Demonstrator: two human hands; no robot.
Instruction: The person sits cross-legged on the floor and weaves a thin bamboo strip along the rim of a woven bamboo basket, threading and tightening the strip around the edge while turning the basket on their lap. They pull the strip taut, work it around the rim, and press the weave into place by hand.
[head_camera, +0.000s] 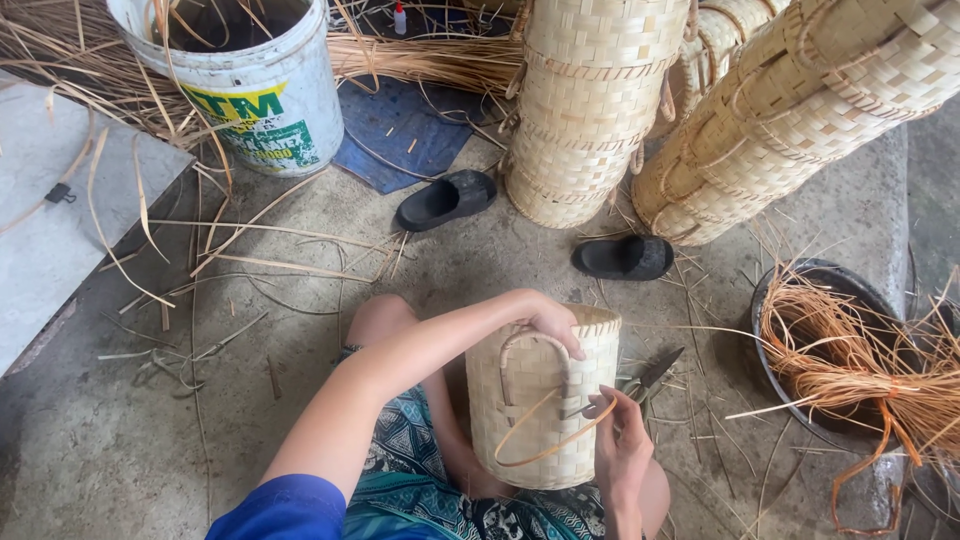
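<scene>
A small pale woven basket (540, 400) rests upright between my knees on the concrete floor. My left hand (556, 322) grips its top rim and the arched handle. My right hand (620, 440) pinches a thin bent cane strip (545, 432) that loops across the basket's front. Scissors (652, 375) lie on the floor just right of the basket, beside my right hand.
Stacks of finished woven baskets (590, 100) (790, 110) lean at the top. Two black sandals (447, 198) (624, 257) lie before them. A white bucket (262, 95) stands top left, a dark basin of orange-brown cane strips (850, 360) at right. Loose straw litters the floor; a grey slab (50, 230) sits left.
</scene>
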